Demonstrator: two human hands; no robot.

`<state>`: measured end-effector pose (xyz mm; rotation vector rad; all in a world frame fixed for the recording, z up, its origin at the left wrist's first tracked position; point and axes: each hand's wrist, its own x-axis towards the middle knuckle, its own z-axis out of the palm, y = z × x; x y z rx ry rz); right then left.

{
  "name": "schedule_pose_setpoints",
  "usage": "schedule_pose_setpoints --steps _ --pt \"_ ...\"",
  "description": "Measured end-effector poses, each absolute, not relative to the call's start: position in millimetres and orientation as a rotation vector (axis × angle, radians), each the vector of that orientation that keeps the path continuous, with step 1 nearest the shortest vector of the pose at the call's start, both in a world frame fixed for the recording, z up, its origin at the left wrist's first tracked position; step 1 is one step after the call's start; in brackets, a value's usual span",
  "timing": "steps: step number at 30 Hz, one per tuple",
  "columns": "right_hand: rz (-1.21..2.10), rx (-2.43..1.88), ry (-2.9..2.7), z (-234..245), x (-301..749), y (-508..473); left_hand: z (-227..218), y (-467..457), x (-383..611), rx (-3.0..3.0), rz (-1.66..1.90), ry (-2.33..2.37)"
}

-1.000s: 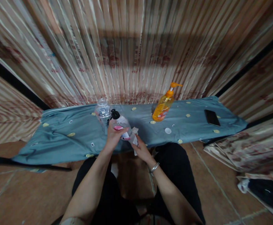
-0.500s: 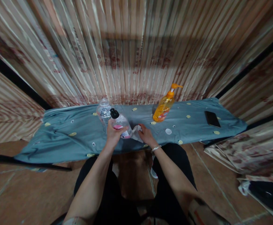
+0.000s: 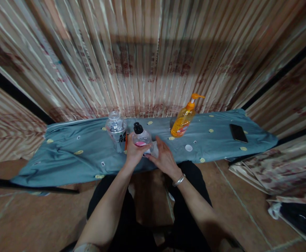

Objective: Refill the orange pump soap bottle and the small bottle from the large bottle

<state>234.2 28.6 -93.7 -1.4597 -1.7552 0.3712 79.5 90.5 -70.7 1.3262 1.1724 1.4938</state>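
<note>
My left hand (image 3: 133, 153) is wrapped round a small clear bottle (image 3: 141, 140) with a black cap and pink liquid inside, held upright above the near edge of the blue-grey cloth (image 3: 69, 154). My right hand (image 3: 162, 157) is beside it on the right, fingers spread and reaching toward the bottle's lower side, over a white crumpled tissue (image 3: 155, 148) that it partly hides. I wear a silver bangle on the right wrist.
A clear empty bottle (image 3: 116, 130) stands just left of the held one. An orange pump bottle (image 3: 183, 118), a small white cap (image 3: 188, 147) and a black phone (image 3: 238, 132) lie farther right on the cloth. Striped curtains hang behind. A black-and-white bag (image 3: 297, 215) is on the floor at right.
My left hand has shifted the small bottle to the right and set it more upright. My right hand let the tissue go on the cloth and came back, fingers spread, beside the bottle.
</note>
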Motion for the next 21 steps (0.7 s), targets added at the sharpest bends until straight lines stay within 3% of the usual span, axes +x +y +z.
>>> schedule_pose_setpoints --steps 15,21 --pt "-0.039 -1.667 -1.605 -93 275 25 -68 82 178 1.272 1.418 0.99" --pt "0.187 -1.871 -1.381 -90 319 40 -78 91 228 1.32 1.301 0.92"
